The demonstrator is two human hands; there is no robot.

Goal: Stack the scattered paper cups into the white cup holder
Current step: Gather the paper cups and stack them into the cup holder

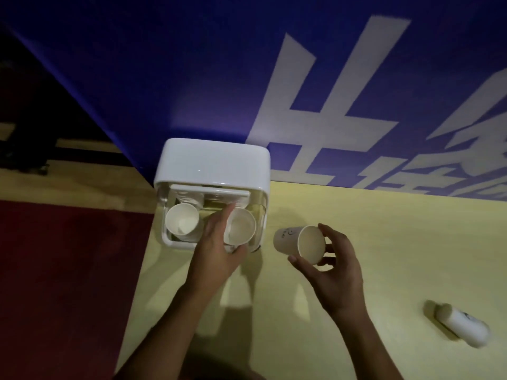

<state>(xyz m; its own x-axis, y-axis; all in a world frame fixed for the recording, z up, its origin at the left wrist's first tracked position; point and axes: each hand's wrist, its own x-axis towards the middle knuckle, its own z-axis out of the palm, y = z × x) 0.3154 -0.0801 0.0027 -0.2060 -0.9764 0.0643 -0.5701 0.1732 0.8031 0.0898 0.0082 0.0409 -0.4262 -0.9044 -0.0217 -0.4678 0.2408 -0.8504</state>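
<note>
The white cup holder (211, 160) stands at the left edge of the yellow tabletop (384, 229), its back against a blue banner (192, 64) with large white characters. Two paper cups sit mouth-up side by side in the holder's open front part. The left cup (182, 222) rests on others nested beneath it. The left hand (216, 248) grips the right cup (241, 227), with its fingers along the cup's left side and its thumb curled round the near rim. The right hand (334, 270) holds a third cup (299, 242) just right of the holder and apart from it. This cup is tipped on its side with its mouth toward the camera, pinched between thumb and fingers at the rim. A fourth cup (463, 326) lies on its side well apart on the tabletop at the lower right. Dark red floor (68, 256) shows left of the tabletop.
</note>
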